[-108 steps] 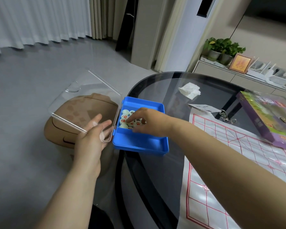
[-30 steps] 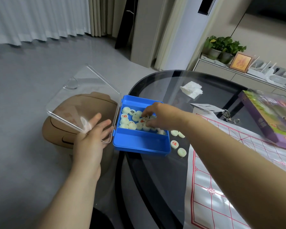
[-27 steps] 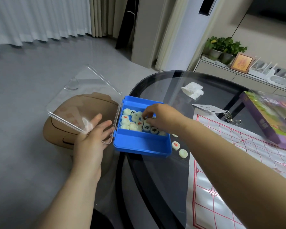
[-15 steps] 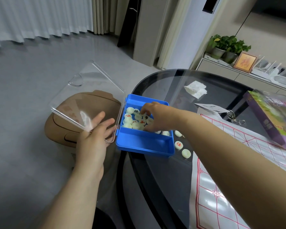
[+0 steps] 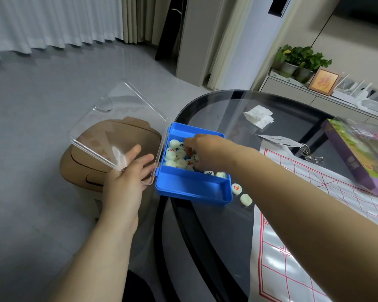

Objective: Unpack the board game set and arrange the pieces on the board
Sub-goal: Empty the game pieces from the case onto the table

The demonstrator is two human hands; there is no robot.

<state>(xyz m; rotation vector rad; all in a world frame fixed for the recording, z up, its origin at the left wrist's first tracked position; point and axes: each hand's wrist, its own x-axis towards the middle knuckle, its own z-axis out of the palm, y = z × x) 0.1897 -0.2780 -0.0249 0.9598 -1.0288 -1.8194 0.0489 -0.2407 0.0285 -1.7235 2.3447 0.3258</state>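
Blue box (image 5: 194, 190) on counter (image 5: 207, 247) edge. Left hand (image 5: 127, 182) props clear lid (image 5: 118, 114), fingers straight. Right hand (image 5: 207, 152) curled among pieces (image 5: 174, 156); hold unclear.

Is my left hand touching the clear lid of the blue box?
Touching. The head view shows the left hand pressed against the clear lid at its near edge, with the fingers seen through the plastic.

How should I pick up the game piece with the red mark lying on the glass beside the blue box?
Pinch the red-marked piece by its rim, coming straight down from above. It is a flat disc lying face up on the table, so only the edge offers a grip. The box wall is close on its left; nudging it toward the board first may help.
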